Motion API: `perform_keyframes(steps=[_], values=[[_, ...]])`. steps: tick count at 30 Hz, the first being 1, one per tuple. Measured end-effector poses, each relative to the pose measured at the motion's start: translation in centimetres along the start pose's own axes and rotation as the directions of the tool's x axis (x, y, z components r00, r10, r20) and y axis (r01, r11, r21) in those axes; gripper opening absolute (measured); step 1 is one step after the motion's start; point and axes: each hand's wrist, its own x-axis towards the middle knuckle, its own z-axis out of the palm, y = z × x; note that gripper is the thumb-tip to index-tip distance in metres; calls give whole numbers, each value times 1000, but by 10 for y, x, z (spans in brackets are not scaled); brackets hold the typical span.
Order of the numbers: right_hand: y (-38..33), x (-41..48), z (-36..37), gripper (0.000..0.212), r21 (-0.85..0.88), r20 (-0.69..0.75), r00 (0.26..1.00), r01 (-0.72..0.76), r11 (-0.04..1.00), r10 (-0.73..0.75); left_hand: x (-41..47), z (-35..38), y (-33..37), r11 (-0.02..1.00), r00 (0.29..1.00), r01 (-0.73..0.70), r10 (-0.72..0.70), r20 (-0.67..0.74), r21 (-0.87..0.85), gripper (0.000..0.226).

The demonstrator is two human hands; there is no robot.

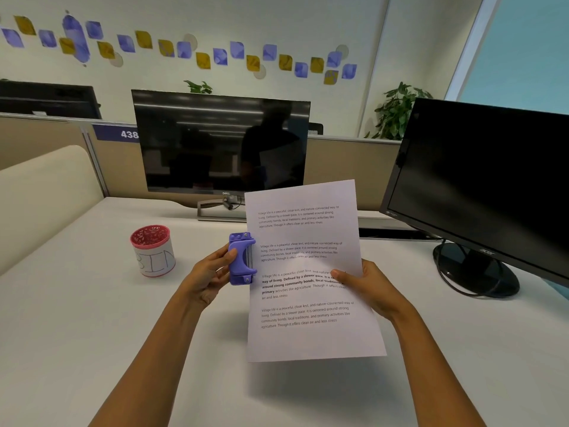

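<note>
A white sheet of paper [308, 334] printed with several text paragraphs is held up above the desk. My right hand [366, 288] pinches its right edge, thumb across the front. A purple hole punch [242, 258] sits over the middle of the sheet's left edge, its slot around the paper. My left hand [209, 274] grips the punch from the left, thumb on its top.
A red-rimmed cup [153, 250] labelled "BIN" stands on the white desk [77, 349] at the left. A dark Dell monitor [221, 143] stands behind the paper, a second black monitor [480, 186] with a round base at the right. A partition wall runs behind.
</note>
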Motion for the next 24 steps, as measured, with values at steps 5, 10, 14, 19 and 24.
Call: perform_keyframes(steps=[5, 10, 14, 19, 24], values=[[4, -1, -2, 22, -18, 12, 1000, -26, 999, 26, -1, -1, 2, 1000, 1000, 3, -3, -27, -19, 14], [7, 0, 1, 23, 19, 6, 1000, -28, 999, 28, -3, 0, 4, 999, 1000, -3, 2, -27, -38, 13], [7, 2, 3, 26, 64, -29, 999, -15, 998, 17, -3, 3, 4, 1000, 1000, -7, 7, -18, -22, 13], [10, 4, 3, 23, 112, -79, 997, -2, 994, 11, -5, 9, 1, 999, 1000, -28, 28, -6, 31, 14], [11, 4, 0, 27, 96, -63, 998, -5, 995, 11, -6, 10, 2, 998, 999, -44, 44, 10, 47, 15]])
